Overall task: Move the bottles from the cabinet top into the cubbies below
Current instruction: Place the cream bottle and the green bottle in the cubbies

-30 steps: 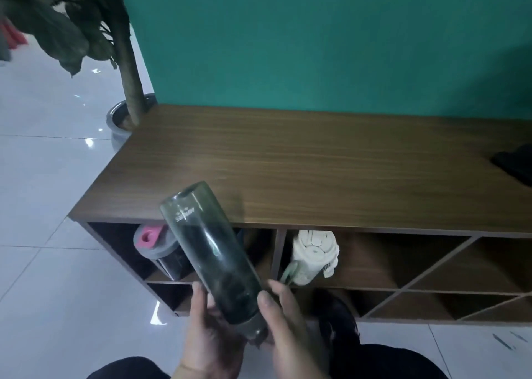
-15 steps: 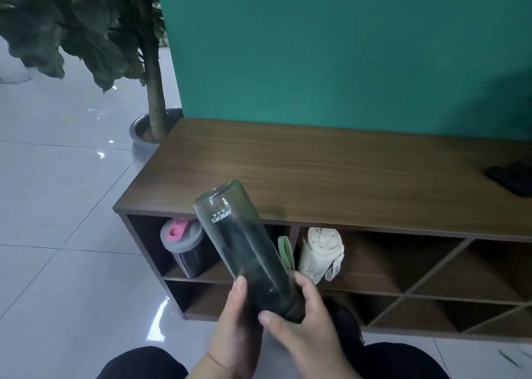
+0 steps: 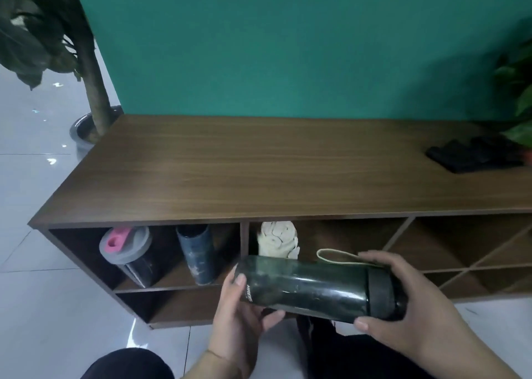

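I hold a dark translucent bottle sideways in front of the cabinet's cubbies, base to the left, dark cap to the right, pale strap loop above. My left hand cups its base from below. My right hand wraps its cap end. In the upper left cubby stand a grey-lidded bottle with a pink spout and a dark blue bottle. A cream bottle sits in the cubby to the right, partly hidden by the held bottle. The wooden cabinet top carries no bottles.
A black flat object lies on the cabinet top's right end beside green leaves. A potted tree stands at the cabinet's left end. Diagonal-divided cubbies lie to the right. My dark-clad knees are at the bottom. White floor tiles lie left.
The bottle swung from leaning upright to lying sideways and sank in front of the cubbies. My hands moved apart to its two ends. A dark blue bottle shows in the left cubby.
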The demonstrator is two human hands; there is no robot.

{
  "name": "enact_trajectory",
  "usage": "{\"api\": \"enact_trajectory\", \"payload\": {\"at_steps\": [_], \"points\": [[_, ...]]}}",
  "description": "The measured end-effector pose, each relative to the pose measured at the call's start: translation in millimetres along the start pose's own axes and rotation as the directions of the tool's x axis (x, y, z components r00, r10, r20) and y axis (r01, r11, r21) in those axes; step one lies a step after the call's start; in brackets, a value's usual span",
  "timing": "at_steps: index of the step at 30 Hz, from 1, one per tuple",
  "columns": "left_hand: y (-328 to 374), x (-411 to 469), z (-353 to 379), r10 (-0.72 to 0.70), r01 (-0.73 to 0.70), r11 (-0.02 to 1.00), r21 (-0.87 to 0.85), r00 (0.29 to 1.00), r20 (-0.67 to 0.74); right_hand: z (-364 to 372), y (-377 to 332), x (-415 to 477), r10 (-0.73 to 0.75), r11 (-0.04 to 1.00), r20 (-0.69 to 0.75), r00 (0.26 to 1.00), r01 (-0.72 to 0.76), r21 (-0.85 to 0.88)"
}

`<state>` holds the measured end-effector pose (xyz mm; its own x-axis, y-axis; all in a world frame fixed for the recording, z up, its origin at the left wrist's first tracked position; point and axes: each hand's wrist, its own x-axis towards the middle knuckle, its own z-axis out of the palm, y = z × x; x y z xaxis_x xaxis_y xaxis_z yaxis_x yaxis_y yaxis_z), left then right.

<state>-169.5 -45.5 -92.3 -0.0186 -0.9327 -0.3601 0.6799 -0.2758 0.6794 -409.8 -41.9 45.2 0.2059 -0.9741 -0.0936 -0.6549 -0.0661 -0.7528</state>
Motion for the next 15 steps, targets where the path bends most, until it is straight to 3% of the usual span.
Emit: {"api": "enact_trajectory", "payload": {"at_steps": [3,6,10,15], "points": [[-25,15,14,-0.226,0.227,0.974,0.007,0.970,-0.089,-10,6,5,0.045,0.996,0.014,0.999,-0.043,-0.074],[-49,33,27,-0.376,0.377,0.926,-0.017,0.919,-0.116,-4,15,12,0.052,0.998,-0.093,0.994,-0.055,-0.035],[-84,67,42,-0.461,0.444,0.887,-0.128,0.872,-0.167,22,37,29,0.122,0.988,-0.203,0.972,-0.099,0.117],[-125,104,54,-0.525,0.494,0.846,-0.201,0.837,-0.152,34,62,64,0.209,0.976,-0.224,0.952,-0.190,0.106]]}}
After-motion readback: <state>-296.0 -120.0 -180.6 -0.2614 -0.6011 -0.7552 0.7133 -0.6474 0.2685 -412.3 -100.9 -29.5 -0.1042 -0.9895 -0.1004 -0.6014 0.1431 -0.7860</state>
